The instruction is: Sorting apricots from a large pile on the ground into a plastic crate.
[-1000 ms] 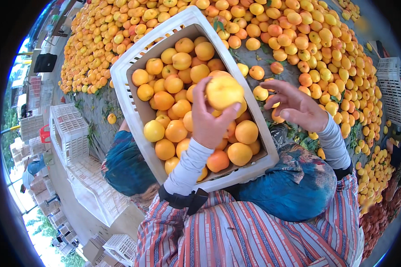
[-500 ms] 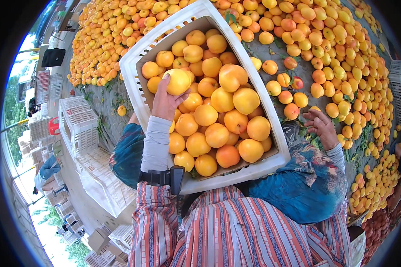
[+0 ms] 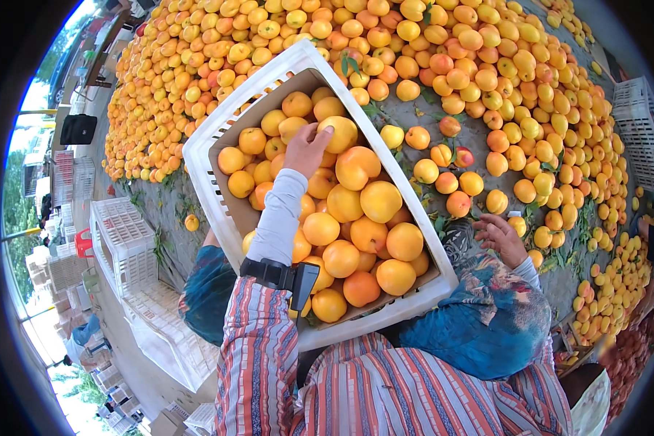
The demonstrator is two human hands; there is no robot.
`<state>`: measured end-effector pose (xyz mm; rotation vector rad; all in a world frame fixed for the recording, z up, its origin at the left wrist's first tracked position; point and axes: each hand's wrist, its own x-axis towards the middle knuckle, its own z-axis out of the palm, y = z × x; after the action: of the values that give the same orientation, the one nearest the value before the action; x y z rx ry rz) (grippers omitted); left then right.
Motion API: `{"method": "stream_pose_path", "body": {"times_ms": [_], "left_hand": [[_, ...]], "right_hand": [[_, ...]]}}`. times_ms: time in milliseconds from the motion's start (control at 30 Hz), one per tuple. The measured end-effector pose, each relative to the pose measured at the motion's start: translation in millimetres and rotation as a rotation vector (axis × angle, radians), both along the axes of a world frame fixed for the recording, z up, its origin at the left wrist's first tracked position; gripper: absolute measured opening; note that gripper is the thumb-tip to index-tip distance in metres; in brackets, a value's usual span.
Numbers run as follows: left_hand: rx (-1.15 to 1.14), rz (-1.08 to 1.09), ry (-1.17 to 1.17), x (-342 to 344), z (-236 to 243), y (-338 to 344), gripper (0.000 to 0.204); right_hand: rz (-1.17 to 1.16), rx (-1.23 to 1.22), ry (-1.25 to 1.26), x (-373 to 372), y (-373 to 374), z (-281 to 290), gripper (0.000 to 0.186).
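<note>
A white plastic crate [image 3: 375, 140] with a cardboard lining stands tilted in front of my striped shirt, filled with yellow peaches [image 3: 343, 203]. My left hand [image 3: 307, 151] reaches over it. Its thumb and fingers grip a yellow peach [image 3: 338, 134] at the far right part of the crate, just above the other fruit. To the right of the crate, my right hand [image 3: 503, 240] hovers by the loose peaches on the ground. Its fingers are bent and a little apart, with nothing seen in them.
A large heap of peaches [image 3: 225, 54] spreads over grey ground sheeting at the far side and right. White crates [image 3: 127, 236] stand on the left, another crate [image 3: 639, 134] at the far right. Blue patterned cloth [image 3: 479, 320] covers my knees beside the crate.
My left hand has carried the peach away from me and to the right, over the crate's far corner. The right hand has shifted slightly; the whole view has tilted a little.
</note>
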<state>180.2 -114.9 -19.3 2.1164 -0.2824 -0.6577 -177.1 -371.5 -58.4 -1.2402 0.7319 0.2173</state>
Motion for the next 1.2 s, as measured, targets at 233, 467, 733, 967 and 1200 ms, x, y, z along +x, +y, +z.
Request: {"method": "stream_pose_path", "body": {"times_ms": [233,467,733,967,1200], "left_hand": [[-0.137,-0.016,0.117,5.7,-14.5,4.7,0.058],[0.005,-0.261,-0.251,6.6,-19.0,-14.8,0.062],[-0.043,-0.174,-0.017,1.2,-10.5,-18.4,0.058],[0.039,-0.204,-0.227,13.3,-29.9,-9.1,0.058],[0.017,-0.222,-0.22,6.0,-23.0,-13.6,0.055]], "right_hand": [[0.019,-0.081,0.034,-2.7,2.9,-3.5,0.053],[0.007,-0.089,-0.021,-10.6,5.4,-29.2,0.049],[0.069,-0.64,0.062,-10.0,-23.5,-60.5,0.053],[0.148,-1.546,0.315,49.8,-138.5,-97.1,0.04],[0.474,-1.479,0.553,84.1,-182.7,-116.8,0.05]]}}
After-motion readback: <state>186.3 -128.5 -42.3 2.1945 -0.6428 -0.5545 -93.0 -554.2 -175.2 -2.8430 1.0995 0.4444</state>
